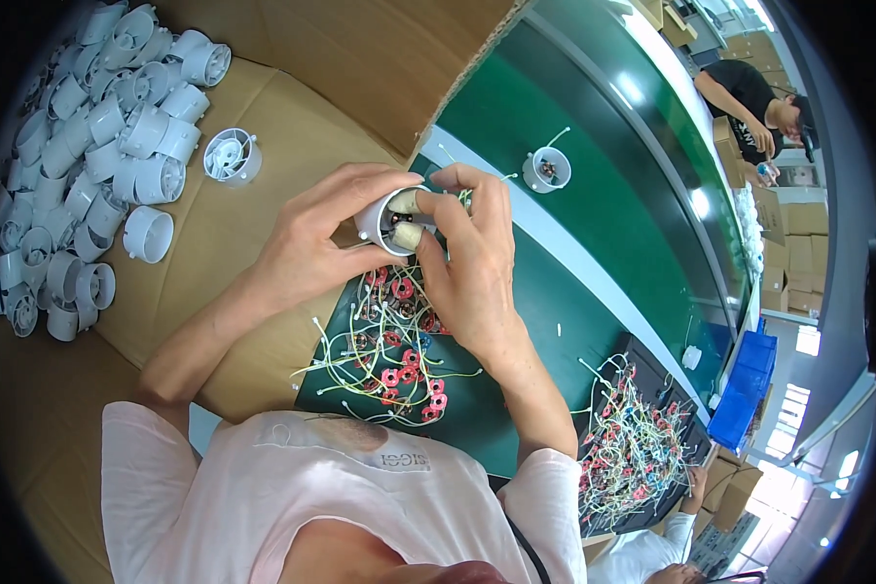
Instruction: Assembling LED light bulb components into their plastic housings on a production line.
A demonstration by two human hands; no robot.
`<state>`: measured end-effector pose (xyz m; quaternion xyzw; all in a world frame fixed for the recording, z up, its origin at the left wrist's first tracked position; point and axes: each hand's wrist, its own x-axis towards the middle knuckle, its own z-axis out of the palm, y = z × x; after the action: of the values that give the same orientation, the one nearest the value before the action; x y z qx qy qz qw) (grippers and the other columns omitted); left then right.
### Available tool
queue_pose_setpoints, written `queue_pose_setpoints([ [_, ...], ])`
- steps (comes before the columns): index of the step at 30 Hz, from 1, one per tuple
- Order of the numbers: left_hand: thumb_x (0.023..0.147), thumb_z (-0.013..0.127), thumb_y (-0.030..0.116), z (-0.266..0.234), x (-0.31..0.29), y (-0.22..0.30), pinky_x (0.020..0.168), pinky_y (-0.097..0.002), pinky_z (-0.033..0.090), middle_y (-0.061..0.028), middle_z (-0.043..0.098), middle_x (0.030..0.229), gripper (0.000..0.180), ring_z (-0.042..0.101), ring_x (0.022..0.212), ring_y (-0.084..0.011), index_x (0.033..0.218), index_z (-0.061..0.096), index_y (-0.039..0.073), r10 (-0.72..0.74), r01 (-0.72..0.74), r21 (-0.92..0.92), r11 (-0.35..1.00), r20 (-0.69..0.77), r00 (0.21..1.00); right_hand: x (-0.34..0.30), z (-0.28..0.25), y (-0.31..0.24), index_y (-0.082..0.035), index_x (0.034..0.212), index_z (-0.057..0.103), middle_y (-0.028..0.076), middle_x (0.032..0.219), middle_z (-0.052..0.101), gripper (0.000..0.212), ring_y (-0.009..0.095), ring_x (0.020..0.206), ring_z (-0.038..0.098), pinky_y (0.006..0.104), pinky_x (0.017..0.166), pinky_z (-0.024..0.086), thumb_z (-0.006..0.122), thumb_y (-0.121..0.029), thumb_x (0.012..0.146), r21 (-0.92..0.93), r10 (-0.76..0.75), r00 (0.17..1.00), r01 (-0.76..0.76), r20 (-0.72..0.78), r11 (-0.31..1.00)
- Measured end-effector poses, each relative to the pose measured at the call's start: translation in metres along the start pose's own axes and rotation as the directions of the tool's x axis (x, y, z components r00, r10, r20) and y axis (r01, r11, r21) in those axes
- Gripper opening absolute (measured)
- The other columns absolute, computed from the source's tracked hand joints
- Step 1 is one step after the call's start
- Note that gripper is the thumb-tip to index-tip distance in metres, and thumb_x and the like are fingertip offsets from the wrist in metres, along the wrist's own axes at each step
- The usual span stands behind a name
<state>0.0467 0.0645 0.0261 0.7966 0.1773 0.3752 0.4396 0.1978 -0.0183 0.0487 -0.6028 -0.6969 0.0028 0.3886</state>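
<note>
My left hand [311, 234] is wrapped round a white plastic cylindrical housing [371, 224], its open end tilted toward my right hand. My right hand [479, 268] has pale yellowish covers on its thumb and a finger, which reach inside the housing. Between those two tips a small motor coil [400, 219], dark and coppery, shows partly. Thin light wires stick out near my right fingers. Just below my hands, a loose heap of red motor coils [409, 375] with yellow-green and white wires lies on the dark green table [540, 365].
At left, a cardboard box [292, 112] holds many white housings [146, 131]; one sits apart [232, 158]. Across the green belt [613, 234] stands a housing with a coil inside [547, 169]. A black tray [642, 355] of wired coils and blue bins [745, 384] are right. Two people work nearby.
</note>
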Motion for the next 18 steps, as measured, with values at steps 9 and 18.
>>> queue_pose_setpoints([
  [9,0.064,0.075,0.001,-0.003,0.002,0.002,0.089,-0.0331,0.046,-0.0114,0.056,0.117,0.058,0.056,0.107,-0.0247,0.118,0.055,0.003,-0.029,0.028,0.016,0.999,0.037,0.999,-0.002,0.002,0.002,0.001,0.1,0.058,0.015,0.108,0.061,0.03,0.028,0.099,0.06,0.0319,0.083,0.048,0.057,0.011,0.072,0.305,0.278,0.949,-0.311,0.148,0.9],
  [18,0.071,0.072,0.016,-0.081,0.005,-0.005,0.085,-0.038,0.045,-0.0118,0.056,0.11,0.047,0.051,0.102,-0.0279,0.113,0.054,0.006,-0.189,0.096,0.923,0.373,-0.026,0.982,-0.063,-0.068,0.124,0.003,0.104,0.059,0.007,0.1,0.062,0.019,0.013,0.092,0.058,0.0255,0.083,0.045,0.056,-0.003,0.086,0.199,0.625,0.731,-0.592,-0.274,0.781],
])
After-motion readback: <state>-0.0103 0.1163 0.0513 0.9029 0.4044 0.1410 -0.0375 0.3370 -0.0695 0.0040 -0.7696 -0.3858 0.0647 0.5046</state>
